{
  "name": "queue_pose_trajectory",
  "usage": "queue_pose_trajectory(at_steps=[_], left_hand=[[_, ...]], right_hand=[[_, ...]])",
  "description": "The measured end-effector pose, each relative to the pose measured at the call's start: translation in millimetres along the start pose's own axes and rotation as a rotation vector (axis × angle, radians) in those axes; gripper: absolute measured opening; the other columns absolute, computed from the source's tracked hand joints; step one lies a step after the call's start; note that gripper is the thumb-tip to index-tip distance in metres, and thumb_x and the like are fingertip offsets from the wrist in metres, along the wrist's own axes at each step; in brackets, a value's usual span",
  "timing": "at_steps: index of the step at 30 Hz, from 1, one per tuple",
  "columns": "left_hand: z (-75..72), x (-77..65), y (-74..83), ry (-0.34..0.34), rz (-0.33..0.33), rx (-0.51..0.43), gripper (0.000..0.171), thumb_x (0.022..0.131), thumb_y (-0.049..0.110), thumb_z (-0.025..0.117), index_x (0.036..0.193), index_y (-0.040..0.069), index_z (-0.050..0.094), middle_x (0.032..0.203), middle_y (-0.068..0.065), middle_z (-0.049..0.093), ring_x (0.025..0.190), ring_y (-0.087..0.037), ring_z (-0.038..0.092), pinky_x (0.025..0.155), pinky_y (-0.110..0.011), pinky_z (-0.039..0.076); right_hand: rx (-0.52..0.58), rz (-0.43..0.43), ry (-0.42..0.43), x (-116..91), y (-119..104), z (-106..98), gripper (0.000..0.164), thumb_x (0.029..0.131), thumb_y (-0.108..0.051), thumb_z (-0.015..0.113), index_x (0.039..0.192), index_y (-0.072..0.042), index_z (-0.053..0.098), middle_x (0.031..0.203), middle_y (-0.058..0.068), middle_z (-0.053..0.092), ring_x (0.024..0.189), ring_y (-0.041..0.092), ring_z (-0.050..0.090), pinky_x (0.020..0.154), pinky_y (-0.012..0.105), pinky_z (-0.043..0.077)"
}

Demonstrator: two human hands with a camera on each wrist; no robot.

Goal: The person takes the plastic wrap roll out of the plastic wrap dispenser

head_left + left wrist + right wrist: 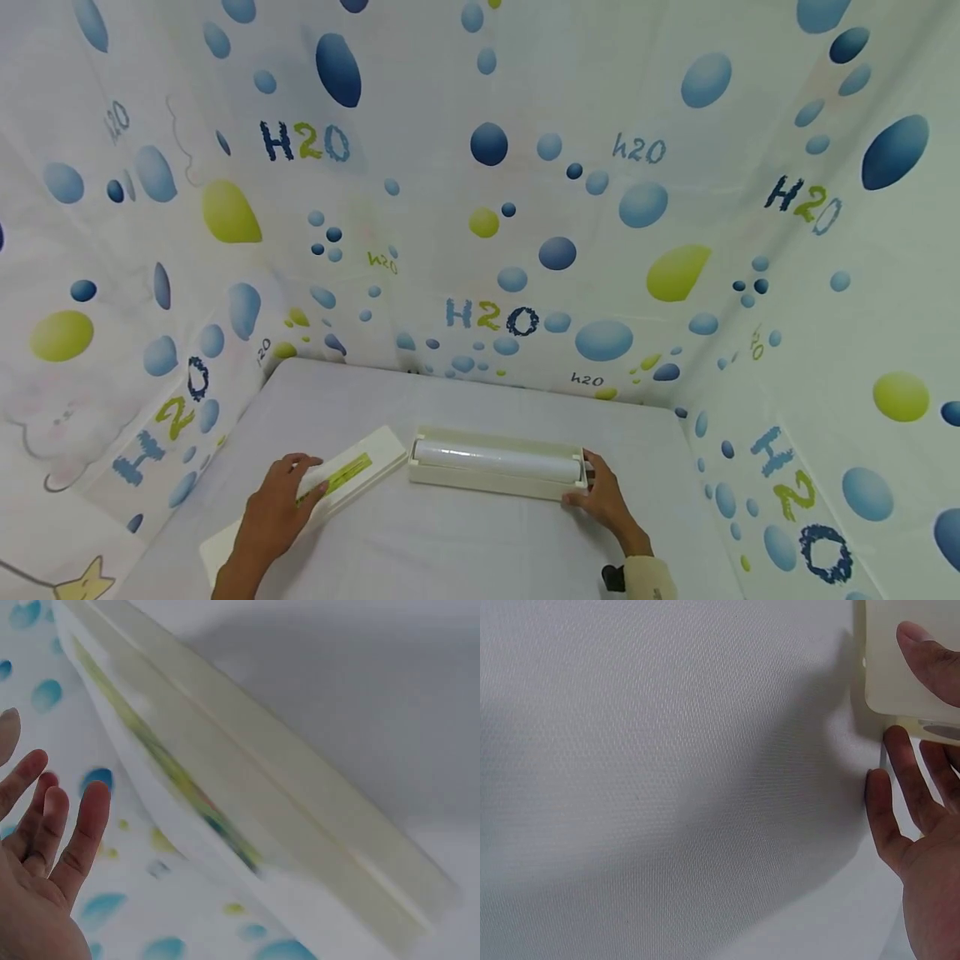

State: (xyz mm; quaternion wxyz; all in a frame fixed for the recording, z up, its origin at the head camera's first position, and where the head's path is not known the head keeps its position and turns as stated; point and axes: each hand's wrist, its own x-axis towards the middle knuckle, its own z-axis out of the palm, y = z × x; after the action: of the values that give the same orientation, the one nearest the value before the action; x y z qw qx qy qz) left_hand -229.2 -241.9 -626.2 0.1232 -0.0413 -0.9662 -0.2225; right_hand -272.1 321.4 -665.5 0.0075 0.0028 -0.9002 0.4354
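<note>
A long cream cling film dispenser box [487, 483] lies lidless on the white table, with a shiny roll of film [495, 460] inside. My right hand [606, 496] grips its right end; in the right wrist view the thumb lies on the box face [889, 675] and the other fingers are at the end. Left of the box is its long cream lid [382, 450], carrying a yellow-green label [352, 471]. Over the lid is my left hand [273, 508]. In the left wrist view its fingers are spread and apart from the lid [247, 780], which looks blurred.
White cloth covers the table [465, 550]. A white curtain [420, 167] printed with blue and green drops stands around its back and sides. A dark object [612, 577] sits by the right sleeve [649, 577].
</note>
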Motion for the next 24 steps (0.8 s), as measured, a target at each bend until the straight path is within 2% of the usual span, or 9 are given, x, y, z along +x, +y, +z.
queue_pose_trajectory(at_steps=[3, 8, 11, 19, 24], left_hand=[[10.0, 17.0, 23.7, 0.022, 0.103, -0.047, 0.042, 0.094, 0.020, 0.087, 0.131, 0.007, 0.072, 0.130, -0.016, 0.071, 0.116, -0.036, 0.069, 0.070, -0.050, 0.061], [29.1, 40.3, 57.1, 0.000, 0.225, -0.079, 0.042, 0.093, 0.018, 0.088, 0.131, 0.008, 0.072, 0.129, -0.011, 0.073, 0.121, -0.031, 0.070, 0.091, -0.052, 0.062], [39.2, 52.1, 73.2, -0.004, 0.296, -0.091, 0.044, 0.091, 0.017, 0.090, 0.130, 0.007, 0.073, 0.127, -0.010, 0.075, 0.120, -0.031, 0.071, 0.097, -0.054, 0.060], [62.0, 74.1, 101.9, -0.079, 0.396, -0.051, 0.042, 0.090, 0.012, 0.089, 0.129, 0.008, 0.073, 0.128, -0.005, 0.075, 0.122, -0.027, 0.069, 0.099, -0.049, 0.056], [70.3, 82.3, 105.8, -0.074, 0.458, 0.014, 0.040, 0.088, 0.014, 0.090, 0.124, 0.010, 0.075, 0.124, -0.004, 0.077, 0.116, -0.024, 0.069, 0.091, -0.042, 0.053]], right_hand=[[0.000, -0.001, 0.003, -2, 1, 2, 0.101, 0.076, -0.008, 0.099, 0.157, 0.012, 0.041, 0.143, 0.031, 0.062, 0.117, 0.041, 0.069, 0.090, 0.043, 0.058], [0.009, 0.003, 0.002, -4, 2, 3, 0.100, 0.076, -0.007, 0.099, 0.157, 0.011, 0.042, 0.143, 0.031, 0.062, 0.117, 0.041, 0.070, 0.091, 0.046, 0.058], [0.008, -0.001, 0.002, -4, 1, 3, 0.100, 0.076, -0.007, 0.099, 0.156, 0.011, 0.043, 0.143, 0.031, 0.062, 0.118, 0.043, 0.070, 0.092, 0.048, 0.059], [0.013, 0.007, 0.005, -2, 0, -2, 0.101, 0.075, -0.005, 0.099, 0.156, 0.012, 0.042, 0.144, 0.032, 0.061, 0.118, 0.044, 0.070, 0.094, 0.053, 0.060], [0.024, 0.001, 0.000, 1, 0, -2, 0.100, 0.075, -0.005, 0.099, 0.156, 0.012, 0.043, 0.142, 0.032, 0.062, 0.117, 0.043, 0.070, 0.093, 0.051, 0.060]])
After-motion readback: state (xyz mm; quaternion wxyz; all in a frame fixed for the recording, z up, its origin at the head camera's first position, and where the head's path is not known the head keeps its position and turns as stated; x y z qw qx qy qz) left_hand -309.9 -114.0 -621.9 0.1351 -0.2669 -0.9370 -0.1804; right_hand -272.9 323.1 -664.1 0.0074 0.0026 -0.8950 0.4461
